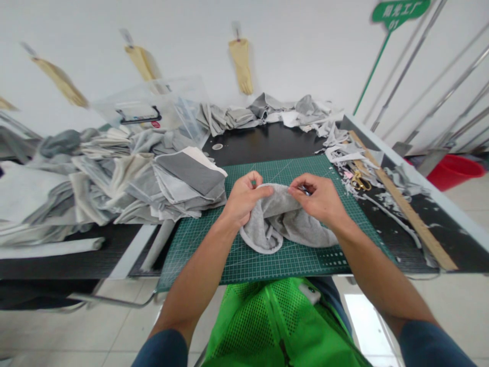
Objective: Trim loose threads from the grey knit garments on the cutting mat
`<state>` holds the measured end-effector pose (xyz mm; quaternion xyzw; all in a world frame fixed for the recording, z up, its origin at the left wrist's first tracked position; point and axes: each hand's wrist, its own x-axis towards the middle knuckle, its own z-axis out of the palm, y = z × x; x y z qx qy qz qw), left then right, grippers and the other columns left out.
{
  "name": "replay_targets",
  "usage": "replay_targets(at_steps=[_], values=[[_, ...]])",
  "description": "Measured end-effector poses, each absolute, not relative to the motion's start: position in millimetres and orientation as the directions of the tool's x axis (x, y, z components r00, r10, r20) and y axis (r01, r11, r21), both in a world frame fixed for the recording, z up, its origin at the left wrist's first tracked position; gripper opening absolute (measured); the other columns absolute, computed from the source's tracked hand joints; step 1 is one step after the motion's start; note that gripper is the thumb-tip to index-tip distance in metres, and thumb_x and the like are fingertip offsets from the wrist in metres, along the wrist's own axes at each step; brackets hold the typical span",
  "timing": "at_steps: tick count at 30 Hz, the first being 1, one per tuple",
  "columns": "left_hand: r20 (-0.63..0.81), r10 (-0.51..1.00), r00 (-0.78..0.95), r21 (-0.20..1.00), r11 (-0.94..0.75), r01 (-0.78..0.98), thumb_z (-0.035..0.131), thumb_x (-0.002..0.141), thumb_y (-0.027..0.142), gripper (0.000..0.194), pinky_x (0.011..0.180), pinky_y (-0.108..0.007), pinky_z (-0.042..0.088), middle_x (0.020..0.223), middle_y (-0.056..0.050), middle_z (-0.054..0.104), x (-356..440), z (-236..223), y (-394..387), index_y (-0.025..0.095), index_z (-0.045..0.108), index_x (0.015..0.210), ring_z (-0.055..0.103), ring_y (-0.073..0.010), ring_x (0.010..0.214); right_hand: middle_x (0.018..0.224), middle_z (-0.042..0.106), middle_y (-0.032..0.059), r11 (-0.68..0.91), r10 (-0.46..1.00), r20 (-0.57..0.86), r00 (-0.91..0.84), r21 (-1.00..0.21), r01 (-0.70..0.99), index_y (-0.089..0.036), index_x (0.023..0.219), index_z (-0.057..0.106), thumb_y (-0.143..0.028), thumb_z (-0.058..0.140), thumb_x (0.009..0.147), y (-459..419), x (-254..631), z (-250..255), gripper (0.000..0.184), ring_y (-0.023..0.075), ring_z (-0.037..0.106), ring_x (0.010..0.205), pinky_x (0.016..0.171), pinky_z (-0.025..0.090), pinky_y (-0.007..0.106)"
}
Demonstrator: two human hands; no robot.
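A grey piece of fabric (pixel 267 227) with a pale bound edge hangs in folds over the green cutting mat (pixel 244 270). My left hand (pixel 246 196) pinches its upper edge between thumb and fingers. Across from it, my right hand (pixel 315 196) is closed on the same edge with thumb and fingertips. A small shiny metal tool (pixel 304 190) shows inside the right hand's curled fingers; its kind is mostly hidden. Between the two pinches the edge runs roughly level, and the lower folds rest on the mat.
Heaped grey and white fabric (pixel 183 178) lies to the left, before a clear plastic box (pixel 148 107). Fabric scraps (pixel 267 109) line the back. At right lie gold-handled scissors (pixel 359 181) and a wooden ruler (pixel 408 209). A red bucket (pixel 454 171) stands beyond.
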<state>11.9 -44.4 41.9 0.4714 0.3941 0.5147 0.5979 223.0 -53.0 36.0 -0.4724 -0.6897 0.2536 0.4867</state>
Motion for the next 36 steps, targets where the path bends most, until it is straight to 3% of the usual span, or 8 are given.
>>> replay_targets(at_steps=[6, 11, 14, 22, 27, 36], values=[[0.039, 0.972, 0.23, 0.962, 0.025, -0.271, 0.088, 0.068, 0.019, 0.046, 0.069, -0.028, 0.057, 0.082, 0.001, 0.077, 14.9, 43.6, -48.1, 0.024, 0.057, 0.101, 0.074, -0.0181, 0.07, 0.082, 0.076, 0.0023, 0.393, 0.918, 0.378, -0.12, -0.826, 0.404, -0.021, 0.095, 0.074, -0.034, 0.076, 0.085, -50.5, 226.1, 31.1, 0.017, 0.0181, 0.066, 0.071, 0.067, 0.052, 0.031], [0.044, 0.967, 0.251, 0.958, 0.03, -0.286, 0.084, 0.071, 0.018, 0.045, 0.082, -0.036, 0.062, 0.091, -0.002, 0.081, 14.7, 42.4, -46.9, 0.024, 0.057, 0.106, 0.079, -0.0215, 0.079, 0.112, 0.081, 0.0076, 0.463, 0.885, 0.44, -0.151, -0.793, 0.397, -0.022, 0.124, 0.07, -0.037, 0.075, 0.091, -51.9, 231.5, 30.6, 0.036, 0.0235, 0.075, 0.098, 0.086, 0.058, 0.037], [0.042, 0.968, 0.248, 0.957, 0.033, -0.289, 0.083, 0.073, 0.018, 0.044, 0.079, -0.034, 0.062, 0.09, -0.002, 0.081, 13.7, 42.1, -46.4, 0.023, 0.057, 0.107, 0.078, -0.0201, 0.075, 0.115, 0.081, 0.0078, 0.524, 0.843, 0.518, -0.148, -0.724, 0.449, -0.024, 0.121, 0.074, -0.034, 0.071, 0.095, -53.8, 233.6, 34.7, 0.028, 0.024, 0.074, 0.101, 0.091, 0.058, 0.04], [0.037, 0.97, 0.241, 0.952, 0.039, -0.303, 0.084, 0.071, 0.017, 0.046, 0.072, -0.029, 0.06, 0.087, -0.001, 0.08, 13.7, 44.6, -47.7, 0.022, 0.059, 0.109, 0.077, -0.0181, 0.071, 0.111, 0.082, 0.008, 0.654, 0.734, 0.638, -0.231, -0.575, 0.492, -0.023, 0.112, 0.081, -0.028, 0.078, 0.091, -59.1, 230.8, 38.7, 0.022, 0.0251, 0.075, 0.099, 0.086, 0.06, 0.037], [0.03, 0.974, 0.225, 0.961, 0.034, -0.273, 0.086, 0.07, 0.019, 0.046, 0.061, -0.022, 0.053, 0.081, 0.001, 0.077, 13.3, 43.1, -46.7, 0.022, 0.06, 0.108, 0.071, -0.0141, 0.062, 0.106, 0.082, 0.007, 0.662, 0.715, 0.665, -0.215, -0.546, 0.514, -0.024, 0.109, 0.081, -0.025, 0.078, 0.092, -59.6, 226.7, 36.0, 0.018, 0.0239, 0.075, 0.095, 0.082, 0.06, 0.036], [0.018, 0.974, 0.226, 0.963, 0.044, -0.266, 0.085, 0.07, 0.02, 0.046, 0.059, -0.021, 0.052, 0.077, 0.002, 0.075, 14.2, 45.9, -48.5, 0.021, 0.061, 0.108, 0.068, -0.0126, 0.058, 0.104, 0.082, 0.0066, 0.652, 0.712, 0.676, -0.19, -0.537, 0.535, -0.024, 0.108, 0.081, -0.023, 0.078, 0.092, -60.7, 223.0, 36.1, 0.016, 0.0229, 0.075, 0.087, 0.081, 0.06, 0.038]])
